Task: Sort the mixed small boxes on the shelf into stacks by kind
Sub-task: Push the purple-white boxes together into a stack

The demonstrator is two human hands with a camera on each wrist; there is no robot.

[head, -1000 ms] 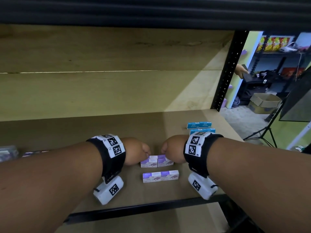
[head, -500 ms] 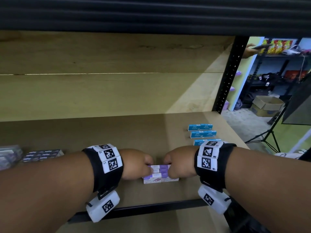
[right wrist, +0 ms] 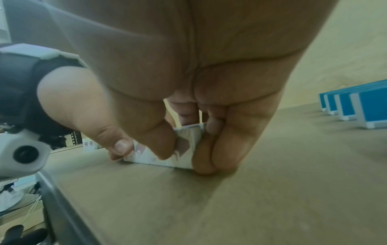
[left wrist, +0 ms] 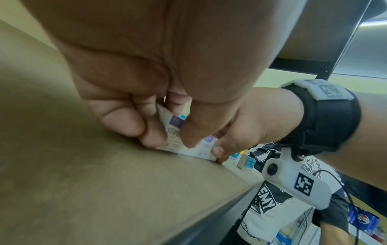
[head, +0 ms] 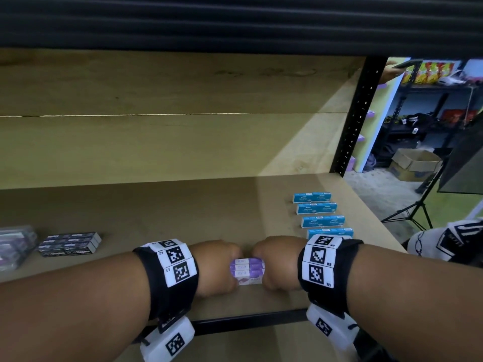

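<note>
A small stack of purple-and-white boxes (head: 247, 270) sits near the shelf's front edge in the head view. My left hand (head: 218, 267) grips its left end and my right hand (head: 277, 265) grips its right end, fingers and thumbs curled round the boxes. In the left wrist view my left hand (left wrist: 165, 132) pinches the purple boxes (left wrist: 196, 149) against the shelf board. My right hand (right wrist: 184, 149) clamps the purple boxes' (right wrist: 186, 145) end in the right wrist view. Several blue boxes (head: 317, 212) lie in a row at the right. Dark boxes (head: 69, 244) are stacked at the left.
The shelf board (head: 170, 218) has a black metal front rail (head: 248, 321) and a black upright post (head: 358, 116) at the right. Clear plastic packs (head: 14, 244) lie at the far left. Another person's hand (head: 392, 71) shows beyond the post.
Both hands have brought the purple boxes toward the front edge and set them together on the lone purple box there, forming one stack held between the hands.
</note>
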